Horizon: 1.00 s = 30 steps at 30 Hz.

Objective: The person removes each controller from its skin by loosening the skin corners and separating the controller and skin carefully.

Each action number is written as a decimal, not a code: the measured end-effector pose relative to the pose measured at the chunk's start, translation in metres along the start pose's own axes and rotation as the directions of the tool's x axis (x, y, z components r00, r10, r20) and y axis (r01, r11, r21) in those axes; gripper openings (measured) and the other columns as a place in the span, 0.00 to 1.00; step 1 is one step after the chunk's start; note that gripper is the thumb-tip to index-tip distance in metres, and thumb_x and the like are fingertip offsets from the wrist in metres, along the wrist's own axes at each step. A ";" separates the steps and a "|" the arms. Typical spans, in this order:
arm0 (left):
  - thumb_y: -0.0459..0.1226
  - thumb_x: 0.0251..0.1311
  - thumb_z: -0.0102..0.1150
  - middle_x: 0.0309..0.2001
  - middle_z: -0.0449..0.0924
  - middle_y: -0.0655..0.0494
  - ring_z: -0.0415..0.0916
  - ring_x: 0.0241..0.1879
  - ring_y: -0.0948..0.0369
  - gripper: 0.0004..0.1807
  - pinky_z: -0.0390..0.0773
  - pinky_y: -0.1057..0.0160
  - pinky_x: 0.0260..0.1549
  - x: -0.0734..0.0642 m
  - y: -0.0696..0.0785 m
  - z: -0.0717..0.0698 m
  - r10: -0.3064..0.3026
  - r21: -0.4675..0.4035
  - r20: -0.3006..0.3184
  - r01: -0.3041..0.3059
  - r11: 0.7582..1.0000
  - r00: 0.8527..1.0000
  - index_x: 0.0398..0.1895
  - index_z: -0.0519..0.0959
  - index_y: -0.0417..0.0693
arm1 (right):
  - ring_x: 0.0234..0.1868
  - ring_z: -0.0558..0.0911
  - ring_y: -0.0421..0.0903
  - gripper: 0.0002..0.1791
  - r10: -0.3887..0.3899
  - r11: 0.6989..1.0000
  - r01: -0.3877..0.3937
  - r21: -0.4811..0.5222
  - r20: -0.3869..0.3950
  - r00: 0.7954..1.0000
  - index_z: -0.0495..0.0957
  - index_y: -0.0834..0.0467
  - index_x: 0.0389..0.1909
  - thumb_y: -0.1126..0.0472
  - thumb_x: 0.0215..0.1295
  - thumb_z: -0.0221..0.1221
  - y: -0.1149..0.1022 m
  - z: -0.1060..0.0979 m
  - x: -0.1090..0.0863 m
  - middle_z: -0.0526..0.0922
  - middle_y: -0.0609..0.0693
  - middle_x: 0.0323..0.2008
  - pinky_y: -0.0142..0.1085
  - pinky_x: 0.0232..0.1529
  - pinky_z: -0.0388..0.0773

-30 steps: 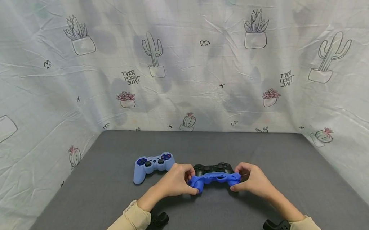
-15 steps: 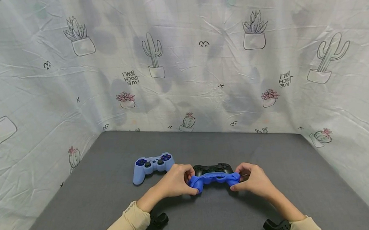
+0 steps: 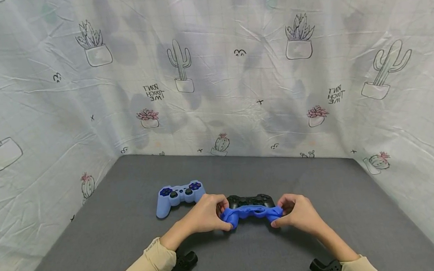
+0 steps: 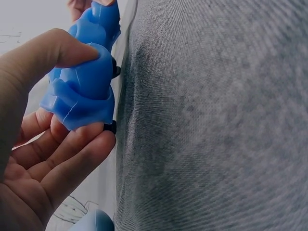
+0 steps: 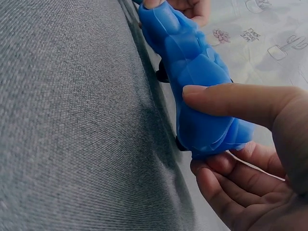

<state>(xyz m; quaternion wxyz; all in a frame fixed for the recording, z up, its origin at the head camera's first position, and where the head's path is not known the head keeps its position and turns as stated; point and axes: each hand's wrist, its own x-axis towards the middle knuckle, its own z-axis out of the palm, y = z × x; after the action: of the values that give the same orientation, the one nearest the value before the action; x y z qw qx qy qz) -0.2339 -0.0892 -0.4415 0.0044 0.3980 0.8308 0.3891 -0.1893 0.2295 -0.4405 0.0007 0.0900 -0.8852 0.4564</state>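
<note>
A blue silicone controller cover (image 3: 251,210) is stretched partly over a black game controller (image 3: 249,200), whose far part with buttons shows bare. The left hand (image 3: 209,213) grips the cover's left end, thumb (image 4: 79,54) on the near grip and fingers (image 4: 72,149) curled at the outer side. The right hand (image 3: 298,211) pinches the right end the same way, its thumb (image 5: 207,99) lying on the blue grip. In both wrist views dark bits of the controller show along the cover's edge; the rest of it is hidden.
Left of the hands lies a light-blue covered controller (image 3: 181,194) on the grey table (image 3: 320,178). A white curtain (image 3: 227,75) with cactus drawings encloses the back and sides. Black wrist devices (image 3: 186,261) sit under both forearms.
Both hands keep their hold at nearly the same spot. The cover's near edge has shifted very slightly; the light-blue controller stays where it was.
</note>
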 end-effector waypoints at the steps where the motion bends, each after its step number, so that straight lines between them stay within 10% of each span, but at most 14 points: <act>1: 0.41 0.40 0.79 0.28 0.76 0.63 0.74 0.27 0.68 0.20 0.76 0.68 0.26 0.000 0.001 0.000 0.002 0.003 -0.001 -0.002 1.000 1.000 0.32 0.75 0.52 | 0.26 0.78 0.47 0.27 0.001 1.000 -0.001 -0.004 -0.001 1.000 0.78 0.57 0.32 0.55 0.32 0.83 0.000 0.000 0.000 0.79 0.49 0.24 0.38 0.26 0.75; 30: 0.40 0.39 0.79 0.27 0.76 0.65 0.74 0.26 0.68 0.20 0.77 0.69 0.26 0.001 -0.002 0.001 0.019 0.030 0.002 -0.019 0.999 1.000 0.31 0.76 0.53 | 0.20 0.75 0.44 0.26 -0.081 0.993 0.080 -0.091 0.000 0.997 0.77 0.57 0.25 0.54 0.28 0.83 0.000 0.001 0.000 0.76 0.45 0.18 0.36 0.21 0.72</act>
<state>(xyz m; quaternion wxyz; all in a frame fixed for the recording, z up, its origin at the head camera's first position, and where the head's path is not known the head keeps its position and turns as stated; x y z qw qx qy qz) -0.2349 -0.0886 -0.4434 -0.0045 0.4063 0.8326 0.3764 -0.1894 0.2289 -0.4410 0.0250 0.1245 -0.9007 0.4154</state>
